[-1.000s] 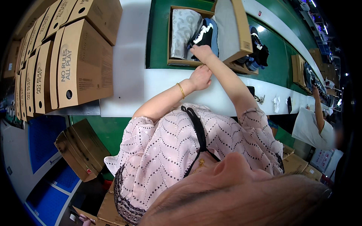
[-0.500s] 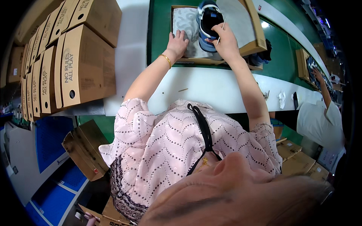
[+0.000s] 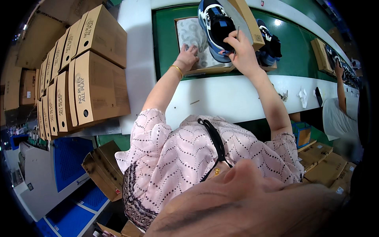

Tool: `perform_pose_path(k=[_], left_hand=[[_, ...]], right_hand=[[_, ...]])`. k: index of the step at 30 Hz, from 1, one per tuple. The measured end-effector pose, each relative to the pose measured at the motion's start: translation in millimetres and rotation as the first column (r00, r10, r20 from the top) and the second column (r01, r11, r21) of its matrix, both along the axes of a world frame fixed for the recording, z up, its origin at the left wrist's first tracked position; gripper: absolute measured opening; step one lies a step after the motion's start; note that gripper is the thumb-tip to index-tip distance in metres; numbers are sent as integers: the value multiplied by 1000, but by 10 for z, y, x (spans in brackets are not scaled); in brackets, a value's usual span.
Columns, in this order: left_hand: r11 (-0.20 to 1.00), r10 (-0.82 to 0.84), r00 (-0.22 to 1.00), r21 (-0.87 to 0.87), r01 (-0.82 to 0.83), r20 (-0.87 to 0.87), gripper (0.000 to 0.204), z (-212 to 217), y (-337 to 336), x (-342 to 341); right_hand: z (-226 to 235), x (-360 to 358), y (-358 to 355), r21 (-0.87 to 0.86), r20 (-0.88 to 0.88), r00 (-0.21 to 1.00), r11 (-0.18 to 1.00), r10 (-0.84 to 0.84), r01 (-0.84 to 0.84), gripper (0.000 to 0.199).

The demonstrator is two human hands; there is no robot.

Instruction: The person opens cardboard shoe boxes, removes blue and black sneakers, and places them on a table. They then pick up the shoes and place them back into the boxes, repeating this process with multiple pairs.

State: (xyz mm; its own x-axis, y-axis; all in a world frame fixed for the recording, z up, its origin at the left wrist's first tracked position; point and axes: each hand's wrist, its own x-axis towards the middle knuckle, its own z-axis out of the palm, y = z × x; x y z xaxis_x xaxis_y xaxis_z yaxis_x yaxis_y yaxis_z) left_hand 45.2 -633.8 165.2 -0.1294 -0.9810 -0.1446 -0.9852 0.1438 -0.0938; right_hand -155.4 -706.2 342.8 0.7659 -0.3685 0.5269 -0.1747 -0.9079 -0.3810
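My right hand (image 3: 244,53) grips the heel of a blue, black and white sneaker (image 3: 218,27), held above an open cardboard shoebox (image 3: 213,70). A thin metal rod-like tool (image 3: 238,31) also sticks out of this hand; its exact kind is unclear. On the grey-patterned wrapping paper (image 3: 192,32) inside the box rests my left hand (image 3: 187,59), its fingers spread and a gold bangle on the wrist. The box's raised lid (image 3: 248,19) stands behind the sneaker. Just right of the box are more dark sneakers (image 3: 270,47), partly hidden.
Stacked brown shoeboxes (image 3: 98,87) fill the left side. Along the green belt (image 3: 292,39) runs a white ledge (image 3: 221,89) with crumpled white paper (image 3: 302,98) and a flat black object (image 3: 318,96). At far right, a person in white (image 3: 340,118) reaches toward shoes.
The sneaker has risen toward the camera and tilted, still in my right hand. My left hand stays on the paper. The whole view has shifted slightly.
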Motion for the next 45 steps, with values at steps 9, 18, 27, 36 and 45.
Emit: perform_pose_path(k=[9,18,27,36,45], left_hand=[[983,-72,977,-180,35,-198,13,-116,177,192],[556,340,239,-11,-831,-909,28,-303,657,-98],[568,515,475,-131,-812,-713,52,-239,-153,-547],[524,554,371,-34,-851,-746,42,-425,-455,-633],[740,461,-876,607,291,-142,48,334,260,-474]], right_hand=[[-89,-201,-34,48,48,999,999,11,-13,33],[-194,-293,-87,155,151,989,988,-2,-21,35],[-160,-477,-168,110,229,968,985,105,-133,44],[-176,-531,-228,78,300,945,984,130,-160,49],[-188,-586,-299,30,458,888,998,35,-55,49]])
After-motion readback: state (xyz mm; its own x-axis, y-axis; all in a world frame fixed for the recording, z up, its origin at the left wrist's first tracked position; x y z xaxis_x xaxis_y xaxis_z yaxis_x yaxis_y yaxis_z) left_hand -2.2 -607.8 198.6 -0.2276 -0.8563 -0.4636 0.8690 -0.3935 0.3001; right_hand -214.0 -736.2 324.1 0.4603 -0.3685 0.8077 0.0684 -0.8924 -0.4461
